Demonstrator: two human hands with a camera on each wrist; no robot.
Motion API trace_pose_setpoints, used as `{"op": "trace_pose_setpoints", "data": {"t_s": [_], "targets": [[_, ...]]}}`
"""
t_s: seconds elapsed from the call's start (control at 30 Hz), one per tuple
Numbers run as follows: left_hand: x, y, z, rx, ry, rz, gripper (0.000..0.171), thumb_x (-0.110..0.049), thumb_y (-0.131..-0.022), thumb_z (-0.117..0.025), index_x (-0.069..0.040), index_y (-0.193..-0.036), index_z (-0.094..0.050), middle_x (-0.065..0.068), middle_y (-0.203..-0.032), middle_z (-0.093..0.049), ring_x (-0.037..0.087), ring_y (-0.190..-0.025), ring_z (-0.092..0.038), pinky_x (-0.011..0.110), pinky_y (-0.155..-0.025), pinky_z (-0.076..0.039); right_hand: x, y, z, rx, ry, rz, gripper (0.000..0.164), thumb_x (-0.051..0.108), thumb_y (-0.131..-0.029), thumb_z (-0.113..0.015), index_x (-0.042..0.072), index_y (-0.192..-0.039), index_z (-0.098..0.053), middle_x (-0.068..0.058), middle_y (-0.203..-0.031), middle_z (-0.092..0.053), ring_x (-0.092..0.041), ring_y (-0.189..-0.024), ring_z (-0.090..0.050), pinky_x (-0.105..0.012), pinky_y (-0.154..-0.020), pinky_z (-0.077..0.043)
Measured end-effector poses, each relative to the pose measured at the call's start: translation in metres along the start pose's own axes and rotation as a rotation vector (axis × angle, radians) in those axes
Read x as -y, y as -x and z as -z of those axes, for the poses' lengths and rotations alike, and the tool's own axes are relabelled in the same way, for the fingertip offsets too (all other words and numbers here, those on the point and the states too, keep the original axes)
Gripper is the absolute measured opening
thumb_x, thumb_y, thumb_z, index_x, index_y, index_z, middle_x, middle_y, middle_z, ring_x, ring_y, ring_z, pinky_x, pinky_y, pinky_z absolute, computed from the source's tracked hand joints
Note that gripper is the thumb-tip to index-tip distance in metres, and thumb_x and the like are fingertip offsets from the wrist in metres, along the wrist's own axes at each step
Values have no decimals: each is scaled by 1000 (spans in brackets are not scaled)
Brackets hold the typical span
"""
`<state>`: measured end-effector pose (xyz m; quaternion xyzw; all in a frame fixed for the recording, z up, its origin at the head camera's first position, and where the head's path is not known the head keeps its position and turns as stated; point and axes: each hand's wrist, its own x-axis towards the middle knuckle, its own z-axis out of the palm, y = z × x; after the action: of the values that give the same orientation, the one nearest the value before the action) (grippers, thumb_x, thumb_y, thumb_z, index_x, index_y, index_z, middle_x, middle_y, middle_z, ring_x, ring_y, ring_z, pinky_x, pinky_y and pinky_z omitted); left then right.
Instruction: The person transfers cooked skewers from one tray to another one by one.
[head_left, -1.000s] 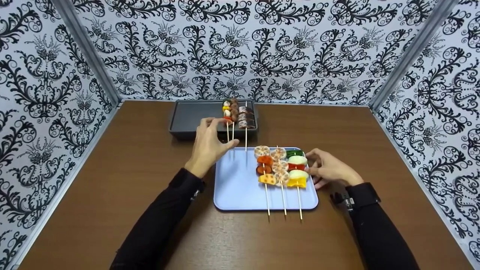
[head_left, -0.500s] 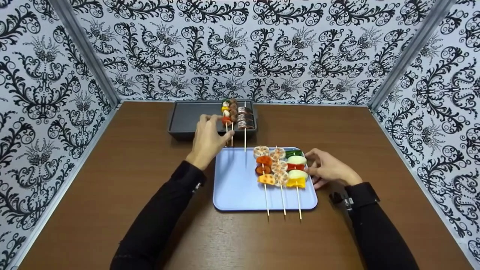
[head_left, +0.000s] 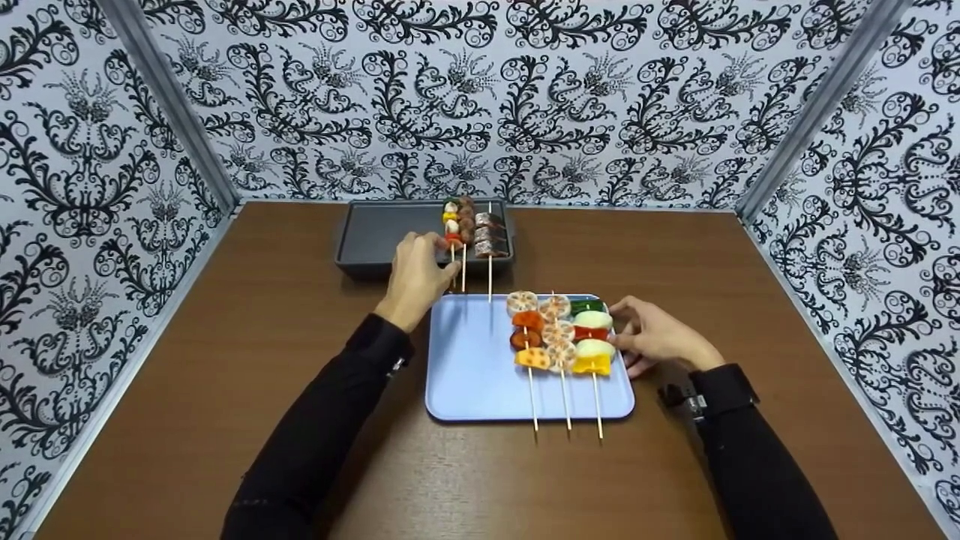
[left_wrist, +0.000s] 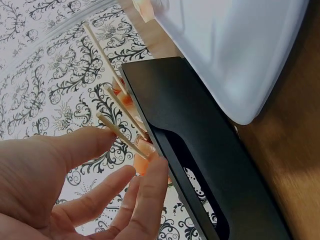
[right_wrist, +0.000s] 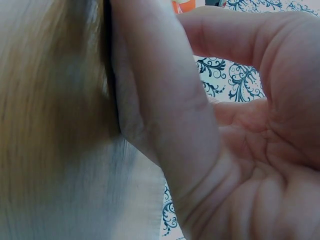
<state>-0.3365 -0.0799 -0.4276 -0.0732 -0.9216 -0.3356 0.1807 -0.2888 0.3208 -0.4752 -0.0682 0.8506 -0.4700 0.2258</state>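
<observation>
My left hand [head_left: 416, 274] is at the front edge of a dark grill pan [head_left: 390, 229]. Its thumb touches the wooden stick [left_wrist: 120, 134] of a mixed vegetable skewer [head_left: 451, 217], and the other fingers reach alongside, apart from the thumb. Beside that skewer lie a meatball skewer [head_left: 466, 225] and one with silvery-skinned slices [head_left: 491, 238], sticks overhanging the pan. My right hand [head_left: 660, 337] grips the right rim of a pale blue tray [head_left: 472, 382], thumb over the edge. On the tray are a lotus root skewer [head_left: 559, 334] and two vegetable skewers, left [head_left: 527, 330] and right [head_left: 595, 322].
Both pan and tray stand on a brown wooden table [head_left: 247, 337]. The tray lies just in front of the pan, and its skewer sticks poke past the near rim. Patterned white panels [head_left: 570, 97] close off the back and both sides.
My left thumb has moved left and up, in against the vegetable skewer's stick. The right hand, the tray and the skewers stay about where they were.
</observation>
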Motion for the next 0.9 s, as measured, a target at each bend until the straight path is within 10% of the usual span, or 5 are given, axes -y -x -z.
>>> {"op": "trace_pose_setpoints", "data": {"t_s": [0.9], "targets": [[1,-9,12,95,46,69,11,-5,-81,-76,0,-91,-75,3,-68,-71,15,-57,-69,29,-62,-60,7,4,-2,14,-33,2,57,4,-97,-64,2,-146,-35,-28,-97,-59,-36,-69,-66,-53,-62,-63]]}}
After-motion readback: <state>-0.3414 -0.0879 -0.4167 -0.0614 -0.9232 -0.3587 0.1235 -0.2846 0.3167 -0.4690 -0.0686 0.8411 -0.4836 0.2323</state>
